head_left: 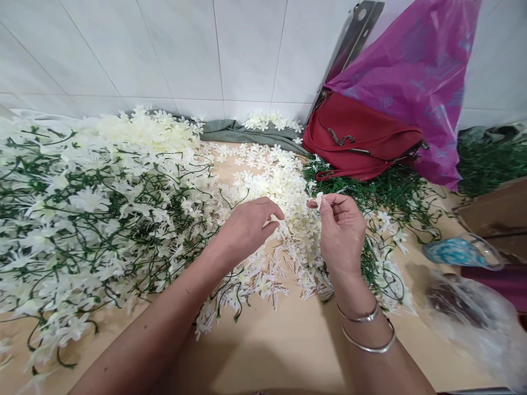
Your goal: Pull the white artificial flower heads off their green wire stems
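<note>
My right hand (pixel 341 230) is raised above a heap of loose white fabric petals (pixel 284 181), its thumb and fingers pinched on one small white petal (pixel 319 199). My left hand (pixel 249 225) hovers just left of it with fingers curled and pinched over the petal heap; what it holds is too small to make out. A large pile of finished green stems with white flowers (pixel 99 214) spreads over the left of the tan table (pixel 267 351). Bare green stems (pixel 391 192) lie to the right of my right hand.
A red handbag (pixel 358 137) and a purple plastic bag (pixel 415 71) lean on the white tiled wall at the back right. A grey cloth (pixel 234 131) lies at the back. At the right are a cardboard box (pixel 498 214), a blue item (pixel 453 252) and a clear plastic bag (pixel 473 312).
</note>
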Tool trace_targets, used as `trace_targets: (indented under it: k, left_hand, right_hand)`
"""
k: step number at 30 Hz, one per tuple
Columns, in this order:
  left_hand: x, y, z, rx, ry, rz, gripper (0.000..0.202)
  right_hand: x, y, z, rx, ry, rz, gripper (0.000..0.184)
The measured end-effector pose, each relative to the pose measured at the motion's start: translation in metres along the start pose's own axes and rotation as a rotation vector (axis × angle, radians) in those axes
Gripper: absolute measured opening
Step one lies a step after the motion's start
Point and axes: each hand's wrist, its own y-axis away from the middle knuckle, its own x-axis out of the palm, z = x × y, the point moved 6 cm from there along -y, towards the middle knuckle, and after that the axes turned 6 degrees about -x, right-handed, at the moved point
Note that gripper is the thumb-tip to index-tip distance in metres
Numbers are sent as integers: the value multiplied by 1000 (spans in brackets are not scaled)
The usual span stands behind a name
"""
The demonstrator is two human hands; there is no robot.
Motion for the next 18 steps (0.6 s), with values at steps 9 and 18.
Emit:
trace_targets:
  k: [9,18]
  left_hand:
    - [23,2,2,105,-267,108,24]
    - [-34,2,13,-83,-9,-214,17]
  right_hand:
    - [-1,-2,-6,-5,-9,-19,14]
    - [-4,-6,-9,39,-164,-90,11]
